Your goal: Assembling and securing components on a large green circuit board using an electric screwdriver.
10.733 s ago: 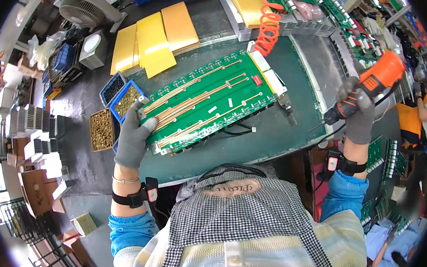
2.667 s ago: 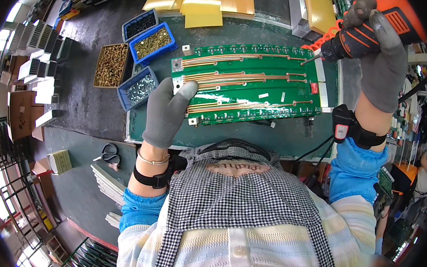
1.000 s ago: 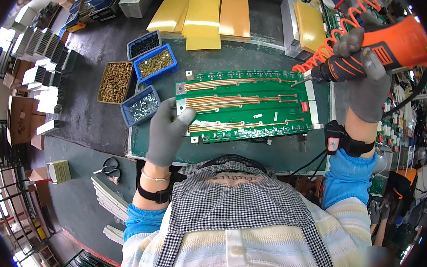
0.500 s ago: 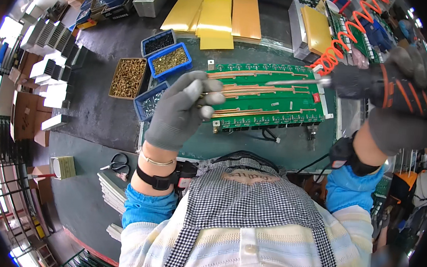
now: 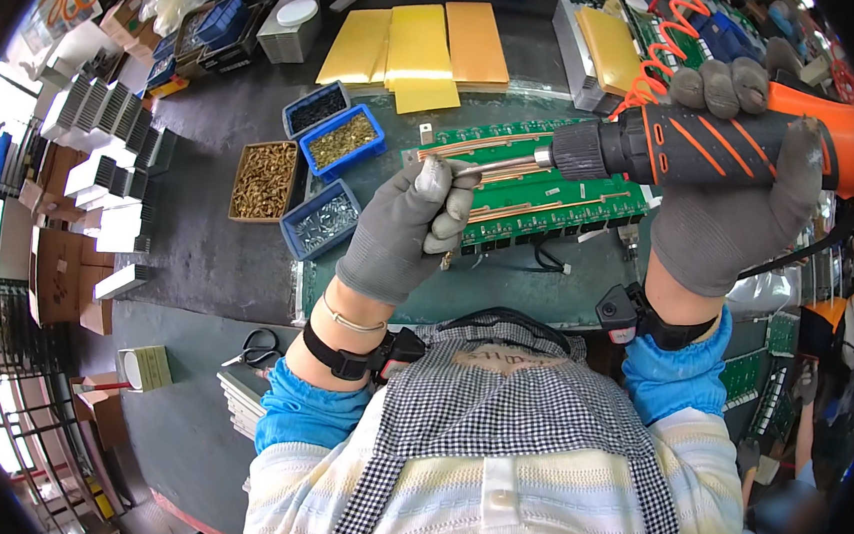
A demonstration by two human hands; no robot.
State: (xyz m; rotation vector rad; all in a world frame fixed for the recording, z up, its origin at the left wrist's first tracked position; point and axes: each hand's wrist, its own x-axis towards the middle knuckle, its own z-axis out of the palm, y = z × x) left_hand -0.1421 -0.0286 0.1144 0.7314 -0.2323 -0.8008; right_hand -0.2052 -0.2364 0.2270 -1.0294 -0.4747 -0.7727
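Note:
My right hand (image 5: 728, 205), gloved in grey, is wrapped round a black and orange power drill (image 5: 697, 148). The long metal bit (image 5: 505, 166) in its chuck points left over a green circuit board (image 5: 553, 195) with copper-coloured bars along it. At the bit's tip, my left hand (image 5: 406, 220), also in a grey glove, is closed with thumb and fingertips pinched. Whatever sits between those fingertips is hidden. The hand covers the board's near left corner. Left of it stand a blue bin of silvery screws (image 5: 322, 221) and a blue bin of small brass-coloured parts (image 5: 342, 143).
A box of brass-coloured pieces (image 5: 264, 180) and a bin of black parts (image 5: 316, 108) stand at the left. Yellow sheets (image 5: 419, 51) lie behind the board. An orange coiled hose (image 5: 674, 35) hangs at the far right. Scissors (image 5: 260, 346) lie near my left elbow.
The drill has come left and swung closer, so its bit now meets my left fingertips. My left hand has shifted right over the board's edge, uncovering the screw bin.

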